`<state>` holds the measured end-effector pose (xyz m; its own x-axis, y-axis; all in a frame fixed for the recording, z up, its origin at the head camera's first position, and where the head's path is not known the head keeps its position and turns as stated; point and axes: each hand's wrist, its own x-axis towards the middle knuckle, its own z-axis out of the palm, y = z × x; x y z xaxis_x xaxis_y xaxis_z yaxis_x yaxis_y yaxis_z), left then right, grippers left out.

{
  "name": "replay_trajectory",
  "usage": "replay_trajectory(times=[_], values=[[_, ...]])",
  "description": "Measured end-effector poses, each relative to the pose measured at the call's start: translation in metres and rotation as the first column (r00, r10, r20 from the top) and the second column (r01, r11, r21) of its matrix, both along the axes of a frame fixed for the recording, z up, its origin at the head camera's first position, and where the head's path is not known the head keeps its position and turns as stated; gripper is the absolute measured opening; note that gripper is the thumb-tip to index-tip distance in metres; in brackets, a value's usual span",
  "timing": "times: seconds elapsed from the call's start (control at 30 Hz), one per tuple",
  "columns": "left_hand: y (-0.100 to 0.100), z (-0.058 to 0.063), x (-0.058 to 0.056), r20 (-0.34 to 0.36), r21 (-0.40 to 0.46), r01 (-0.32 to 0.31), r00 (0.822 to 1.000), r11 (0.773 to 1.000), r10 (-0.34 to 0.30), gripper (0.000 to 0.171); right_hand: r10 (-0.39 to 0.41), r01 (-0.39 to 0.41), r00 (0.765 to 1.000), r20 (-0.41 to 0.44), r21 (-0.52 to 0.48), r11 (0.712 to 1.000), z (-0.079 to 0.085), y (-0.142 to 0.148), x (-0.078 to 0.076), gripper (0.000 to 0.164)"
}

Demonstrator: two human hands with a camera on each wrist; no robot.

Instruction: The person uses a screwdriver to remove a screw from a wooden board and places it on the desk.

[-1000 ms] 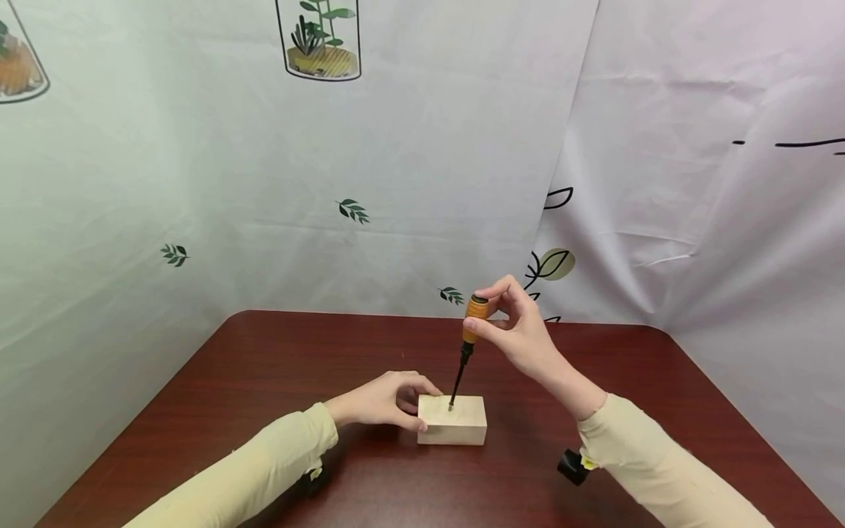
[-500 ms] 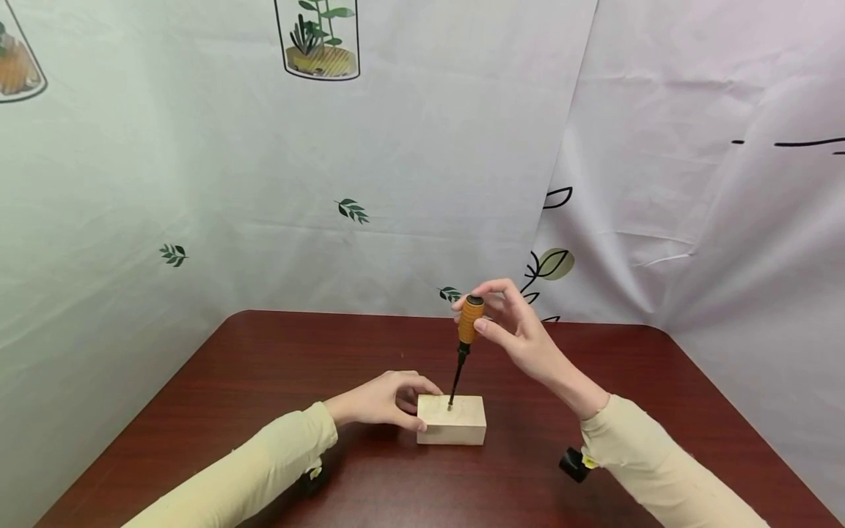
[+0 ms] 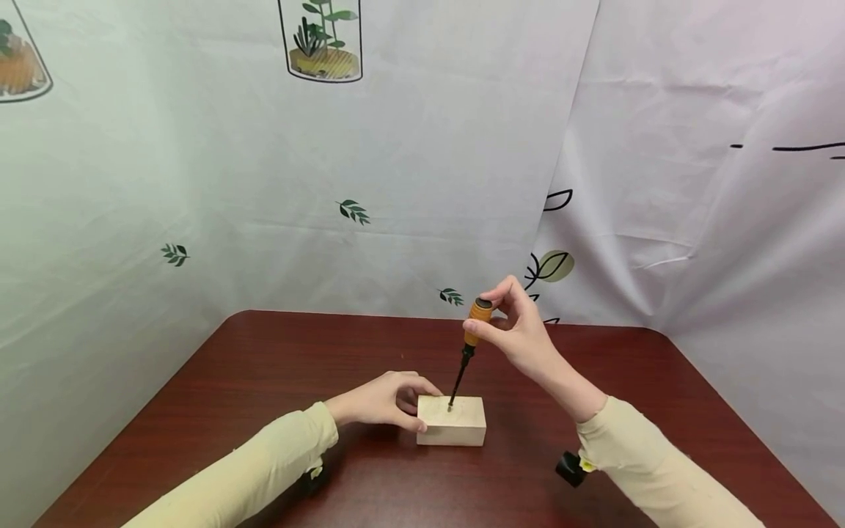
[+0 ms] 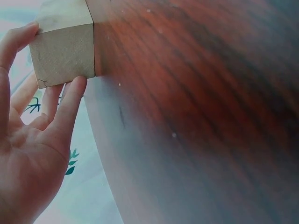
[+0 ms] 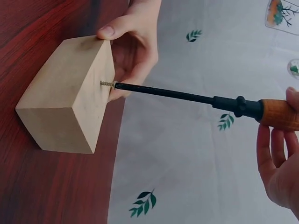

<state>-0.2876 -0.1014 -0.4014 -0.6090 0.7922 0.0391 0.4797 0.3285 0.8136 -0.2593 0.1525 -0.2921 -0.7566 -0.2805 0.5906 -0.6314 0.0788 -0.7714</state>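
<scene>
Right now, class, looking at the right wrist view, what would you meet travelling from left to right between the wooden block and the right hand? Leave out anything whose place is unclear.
Wooden block → screw → screwdriver shaft → right hand.

1. Beneath your grip: a dark red table [image 3: 317,348], its far corners rounded.
2. Beyond your grip, you face pale, creased sheeting [image 3: 449,147] printed with leaf sprigs [image 3: 353,212].
3. Up and left of it: a printed plant jar [image 3: 323,62].

Wooden block [image 3: 454,431] on reddish-brown table [image 3: 317,352]
</scene>
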Motion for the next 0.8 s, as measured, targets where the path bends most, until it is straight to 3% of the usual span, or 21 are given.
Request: replay_trajectory(times=[0.33,0.57,0.8], values=[[0.000,0.001,0.000,0.005,-0.011,0.002,1.000,1.000,-0.002,0.047,0.028,-0.027,0.999,-0.044,0.044,0.999,0.001,0.004,-0.001,0.034],[0.000,0.000,-0.001,0.008,-0.006,0.005,1.000,1.000,-0.005,0.047,0.099,-0.093,0.992,-0.083,0.068,0.993,-0.003,0.003,0.000,0.032],[0.000,0.000,0.000,-0.008,0.003,0.006,1.000,1.000,-0.006,0.047,0.153,-0.153,0.986,-0.067,-0.003,0.988,-0.008,-0.002,-0.001,0.030]])
